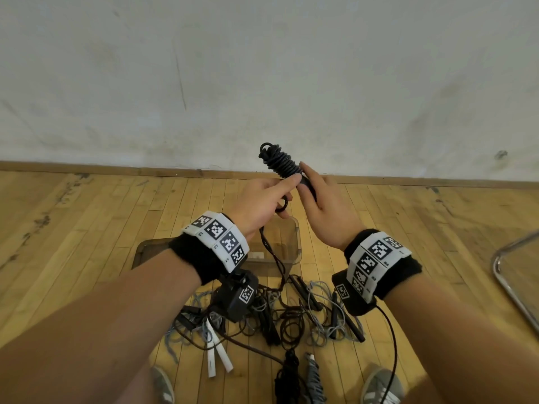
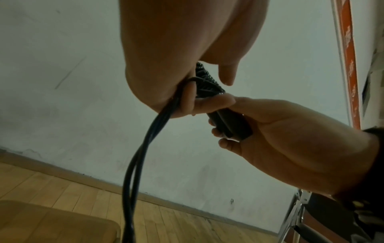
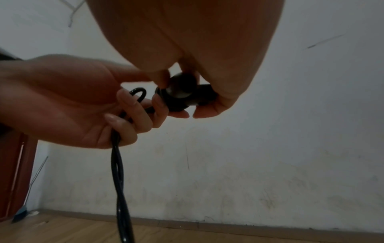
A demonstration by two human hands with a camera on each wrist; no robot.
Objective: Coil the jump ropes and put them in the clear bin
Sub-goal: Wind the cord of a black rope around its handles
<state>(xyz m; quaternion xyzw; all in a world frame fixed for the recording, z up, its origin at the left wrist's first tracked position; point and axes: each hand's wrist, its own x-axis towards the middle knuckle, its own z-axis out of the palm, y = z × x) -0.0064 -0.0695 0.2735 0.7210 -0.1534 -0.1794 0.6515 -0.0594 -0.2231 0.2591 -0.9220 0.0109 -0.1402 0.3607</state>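
The left hand [image 1: 259,204] is curled round the doubled black cord [image 1: 274,258] of a black jump rope [image 1: 281,163], forefinger stretched to the wound coils. The right hand [image 1: 326,211] grips the rope's handles, thumb along them, held up in front of the wall. Below, the clear bin [image 1: 294,243] sits on the wooden floor, partly hidden by the left wrist. Nearer the feet lies a tangle of other ropes [image 1: 291,313]; how many, I cannot make out.
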